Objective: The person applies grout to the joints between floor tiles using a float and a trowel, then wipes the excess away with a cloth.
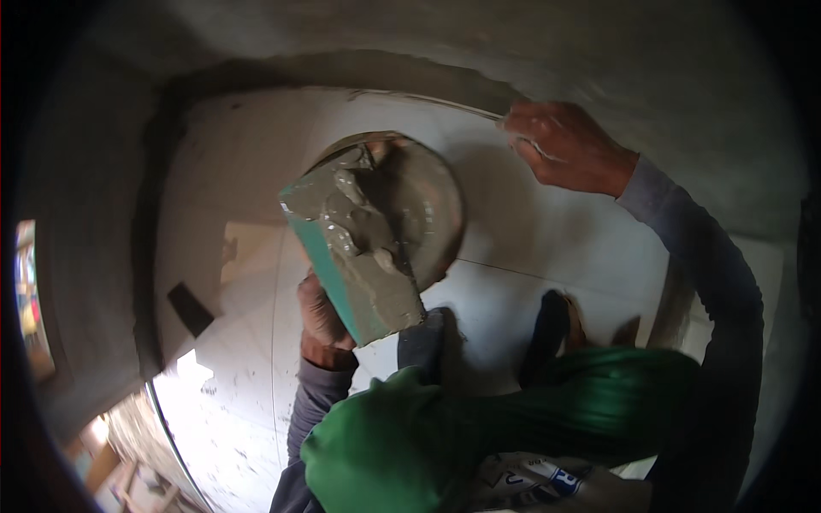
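My left hand is closed on the near end of a green rectangular plastering board. Wet grey mortar is heaped along the board, which is held tilted over a round basin. More grey mortar shows inside the basin, though the board hides its left part. Farther right, my right hand is closed close to the foot of the wall. A thin pale edge runs left from its fingers along the wall's base; whether it is a held tool or the tile edge I cannot tell.
A dark band of damp mortar follows the foot of the grey wall. On the pale tiled floor lies a dark flat piece at left. My feet stand near the basin. Clutter shows beyond an opening at lower left.
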Motion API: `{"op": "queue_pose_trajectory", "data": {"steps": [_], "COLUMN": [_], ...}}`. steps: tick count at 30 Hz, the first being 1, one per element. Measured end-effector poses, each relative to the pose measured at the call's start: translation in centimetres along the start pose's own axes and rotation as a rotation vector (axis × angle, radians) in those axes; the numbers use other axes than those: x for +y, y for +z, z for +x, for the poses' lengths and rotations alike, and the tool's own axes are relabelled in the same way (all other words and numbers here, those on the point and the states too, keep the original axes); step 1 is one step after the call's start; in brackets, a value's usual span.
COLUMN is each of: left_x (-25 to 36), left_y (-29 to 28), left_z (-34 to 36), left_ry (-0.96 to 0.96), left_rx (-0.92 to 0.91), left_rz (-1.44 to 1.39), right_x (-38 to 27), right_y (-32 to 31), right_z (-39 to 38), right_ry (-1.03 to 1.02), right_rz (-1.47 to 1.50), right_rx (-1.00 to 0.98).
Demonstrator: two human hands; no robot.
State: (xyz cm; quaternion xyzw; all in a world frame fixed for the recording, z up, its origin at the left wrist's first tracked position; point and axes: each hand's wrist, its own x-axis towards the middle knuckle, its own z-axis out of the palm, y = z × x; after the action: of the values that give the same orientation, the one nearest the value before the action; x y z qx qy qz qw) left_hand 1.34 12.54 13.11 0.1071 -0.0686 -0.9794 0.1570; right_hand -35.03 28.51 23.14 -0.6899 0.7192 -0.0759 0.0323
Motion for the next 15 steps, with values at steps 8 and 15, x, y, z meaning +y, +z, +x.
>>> {"op": "queue_pose_trajectory", "data": {"steps": [8,15], "left_x": [-4.5,-15.7], "left_y": [9.0,13.2], "left_z": [12.8,21.7], "left_ry": [-0.526,-0.773], "left_rx": [-0.319,-0.328], "left_rz": [0.217,0.464], "right_x": [-2.4,-5.1], "right_y": [5.5,12.7], "right_z": [-21.6,-25.7], "right_ry": [0.548,0.878], "right_rz": [0.395,1.169], "right_rx": [-0.104,0.338]}}
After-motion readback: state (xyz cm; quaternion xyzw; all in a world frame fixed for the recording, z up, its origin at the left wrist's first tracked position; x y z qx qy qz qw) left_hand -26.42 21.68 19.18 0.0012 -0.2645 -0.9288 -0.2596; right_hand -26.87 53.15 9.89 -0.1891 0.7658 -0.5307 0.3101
